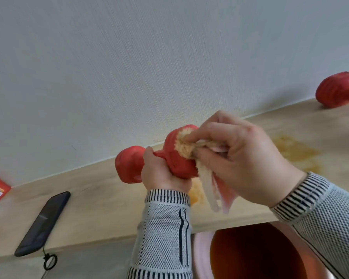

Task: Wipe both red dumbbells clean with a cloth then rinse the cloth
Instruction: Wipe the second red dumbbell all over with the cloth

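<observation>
2 hands (163,174) (240,158), 1 cloth (212,184), 2 red dumbbells (175,158) (336,91), 1 phone (43,222).

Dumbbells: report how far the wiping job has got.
Done: nothing can be confirmed as finished. In hand: the left hand grips one red dumbbell by its handle while the right hand presses the cloth on its end, where yellowish powder still shows. Left: the second dumbbell lies untouched on the shelf, whether wiped cannot be told; the cloth is not yet rinsed.
</observation>
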Motion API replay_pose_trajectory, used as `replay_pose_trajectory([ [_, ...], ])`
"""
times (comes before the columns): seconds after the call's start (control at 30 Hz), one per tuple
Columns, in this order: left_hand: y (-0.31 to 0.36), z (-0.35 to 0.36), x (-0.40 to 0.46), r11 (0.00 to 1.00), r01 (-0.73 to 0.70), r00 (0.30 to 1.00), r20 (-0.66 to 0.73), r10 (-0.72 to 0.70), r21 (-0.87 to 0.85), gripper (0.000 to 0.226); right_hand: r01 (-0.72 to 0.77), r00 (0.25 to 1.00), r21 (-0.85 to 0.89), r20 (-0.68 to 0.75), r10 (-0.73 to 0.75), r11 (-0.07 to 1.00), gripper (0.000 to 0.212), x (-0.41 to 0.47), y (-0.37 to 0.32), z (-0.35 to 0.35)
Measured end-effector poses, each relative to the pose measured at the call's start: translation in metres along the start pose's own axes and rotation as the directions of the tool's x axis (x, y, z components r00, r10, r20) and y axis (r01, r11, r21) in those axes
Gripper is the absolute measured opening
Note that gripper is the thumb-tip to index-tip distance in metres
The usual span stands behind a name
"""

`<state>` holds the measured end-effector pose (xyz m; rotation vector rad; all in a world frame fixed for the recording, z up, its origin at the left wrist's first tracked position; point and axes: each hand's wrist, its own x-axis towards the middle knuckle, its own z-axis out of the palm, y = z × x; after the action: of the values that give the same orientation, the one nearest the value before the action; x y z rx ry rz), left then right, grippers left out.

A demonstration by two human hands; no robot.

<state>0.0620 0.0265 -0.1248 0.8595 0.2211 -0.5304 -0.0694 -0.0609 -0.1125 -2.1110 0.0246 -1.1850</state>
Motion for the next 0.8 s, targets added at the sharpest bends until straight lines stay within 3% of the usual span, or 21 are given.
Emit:
replay_pose_trajectory([
  [0.13,0.002,-0.007,0.005,0.995,0.092,0.993,0.08,-0.09,-0.026,0.029,0.024,0.986,0.032,0.162,-0.029,0.999,0.021,-0.015,0.0,0.01],
  [0.23,-0.004,-0.01,0.01,0.995,0.101,0.995,0.026,-0.101,-0.017,0.024,0.006,0.999,0.034,0.053,-0.007,0.999,0.02,-0.008,0.0,0.012],
  [0.33,-0.006,-0.003,0.008,0.992,0.122,0.992,0.019,-0.122,0.024,0.043,-0.012,0.998,0.008,-0.058,0.012,1.0,0.021,0.004,-0.001,0.004],
  [0.47,-0.001,-0.001,0.006,0.987,0.153,0.983,0.092,-0.156,0.049,0.028,0.049,0.993,0.039,0.104,-0.053,0.998,0.024,-0.002,-0.004,0.002],
  [0.53,-0.001,-0.002,0.0,0.986,0.166,0.971,0.17,-0.169,0.036,0.033,0.058,0.985,0.051,0.158,-0.066,0.997,0.024,-0.008,-0.003,0.007],
  [0.67,-0.01,-0.002,-0.01,0.984,0.164,0.953,0.248,-0.176,0.067,0.027,0.026,1.0,0.028,0.016,-0.026,0.999,0.02,-0.003,-0.006,0.008],
  [0.8,-0.015,0.002,-0.012,0.98,0.194,0.943,0.269,-0.196,0.034,0.038,-0.174,0.976,0.072,-0.123,0.182,0.982,0.006,0.005,-0.003,-0.004],
])
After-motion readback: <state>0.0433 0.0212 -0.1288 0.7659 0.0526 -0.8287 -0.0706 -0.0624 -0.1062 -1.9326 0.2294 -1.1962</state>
